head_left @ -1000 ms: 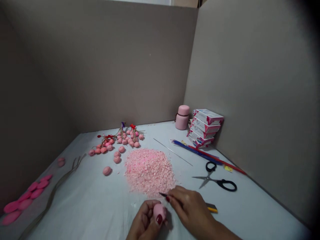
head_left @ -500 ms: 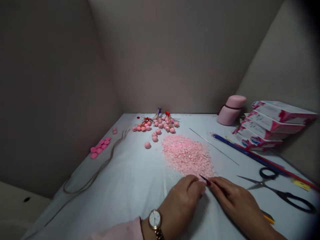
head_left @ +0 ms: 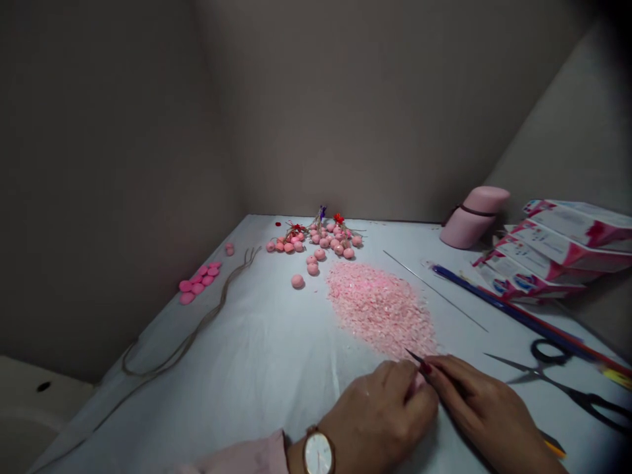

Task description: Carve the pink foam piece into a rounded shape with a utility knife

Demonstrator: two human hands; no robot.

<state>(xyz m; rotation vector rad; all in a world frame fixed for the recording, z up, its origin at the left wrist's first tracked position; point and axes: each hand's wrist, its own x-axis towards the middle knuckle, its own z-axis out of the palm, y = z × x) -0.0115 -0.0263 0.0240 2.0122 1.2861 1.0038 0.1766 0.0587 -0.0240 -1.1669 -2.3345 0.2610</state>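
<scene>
My left hand [head_left: 382, 411], with a watch [head_left: 318, 453] on its wrist, is closed around a small pink piece [head_left: 419, 382], mostly hidden by the fingers. Beside it, my right hand [head_left: 481, 401] grips a slim knife; the dark pointed blade [head_left: 413, 355] sticks out past the fingertips toward the left. Both hands nearly touch, just in front of a heap of pink shavings [head_left: 378, 306] on the white-covered table [head_left: 266, 355].
Several pink balls [head_left: 297, 282] and small flower-topped bunches stand behind the heap. Flat pink discs [head_left: 197, 288] and a cord [head_left: 217, 309] lie left. Scissors [head_left: 540, 372], a metal rod [head_left: 434, 289], stacked boxes [head_left: 557, 247] and a pink flask [head_left: 474, 217] are on the right.
The view has shifted slightly. My left hand has turned and moved right, closer against the right hand and blade. The knife stays in my right hand.
</scene>
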